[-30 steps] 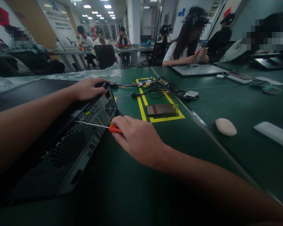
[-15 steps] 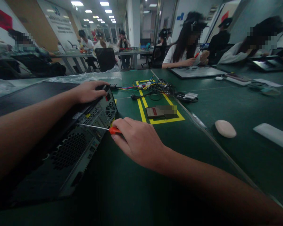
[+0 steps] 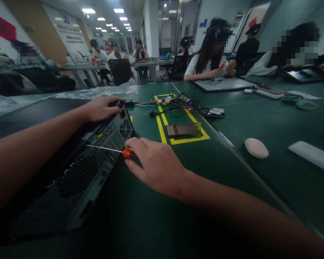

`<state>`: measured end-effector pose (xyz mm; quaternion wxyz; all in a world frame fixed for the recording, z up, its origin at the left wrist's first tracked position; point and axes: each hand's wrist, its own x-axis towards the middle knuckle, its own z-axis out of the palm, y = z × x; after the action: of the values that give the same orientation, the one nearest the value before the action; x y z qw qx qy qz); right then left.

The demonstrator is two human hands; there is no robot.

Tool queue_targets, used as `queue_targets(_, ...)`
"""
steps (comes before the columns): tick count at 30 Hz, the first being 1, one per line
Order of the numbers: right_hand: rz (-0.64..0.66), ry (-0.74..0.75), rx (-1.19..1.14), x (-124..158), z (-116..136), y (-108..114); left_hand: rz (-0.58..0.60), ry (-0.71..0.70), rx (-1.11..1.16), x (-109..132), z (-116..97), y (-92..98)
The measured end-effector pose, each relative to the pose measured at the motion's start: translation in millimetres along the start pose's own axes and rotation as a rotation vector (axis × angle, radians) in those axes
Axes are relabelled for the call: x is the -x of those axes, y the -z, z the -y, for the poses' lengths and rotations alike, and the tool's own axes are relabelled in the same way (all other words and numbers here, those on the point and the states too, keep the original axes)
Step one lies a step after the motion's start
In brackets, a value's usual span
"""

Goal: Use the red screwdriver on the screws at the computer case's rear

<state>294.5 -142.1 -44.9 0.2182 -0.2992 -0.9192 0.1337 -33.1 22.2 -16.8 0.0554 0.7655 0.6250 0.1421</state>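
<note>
Gripping an orange-handled screwdriver (image 3: pixel 126 153), the right hand (image 3: pixel 156 165) is to the right of the desktop computer case (image 3: pixel 78 176), the tool's long axis running leftward to it; the tip points at the rear panel's (image 3: pixel 97 172) upper edge, contact too small to tell. Nearer, the left hand (image 3: pixel 101 109) touches the case's far rear corner, clasped or not I cannot tell

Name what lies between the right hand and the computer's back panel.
In the head view, the screwdriver's metal shaft and orange handle end; whether its tip meets the back panel is unclear.
</note>
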Motion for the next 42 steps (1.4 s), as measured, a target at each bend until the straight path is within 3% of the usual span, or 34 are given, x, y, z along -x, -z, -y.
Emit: queue_targets(42, 0.018, -0.026, -0.009, -0.5, 1.2, 4.3, -0.005, 0.014, 0.013, 2.3, -3.3, -3.5)
